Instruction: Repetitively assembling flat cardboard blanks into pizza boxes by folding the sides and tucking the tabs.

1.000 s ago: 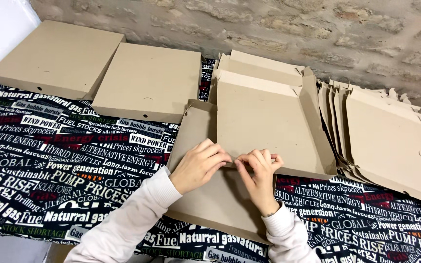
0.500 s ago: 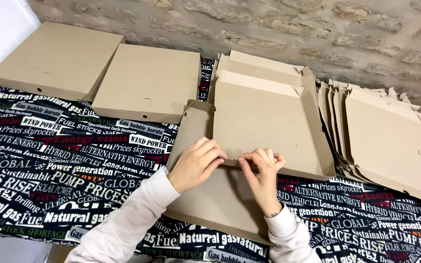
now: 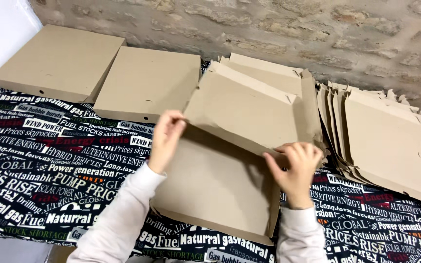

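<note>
Indoors, both hands [image 3: 230, 151] grip a cardboard box [image 3: 220, 180] on a word-printed tablecloth [image 3: 49, 165] before a stone wall [image 3: 269, 29].

Left hand [image 3: 166, 135], right hand [image 3: 296, 165] gripping cardboard box [image 3: 215, 185] lid corners.

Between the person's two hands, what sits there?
In the head view, the half-folded cardboard box spans the gap: its raised lid panel runs from the left hand at one corner to the right hand at the other.
</note>
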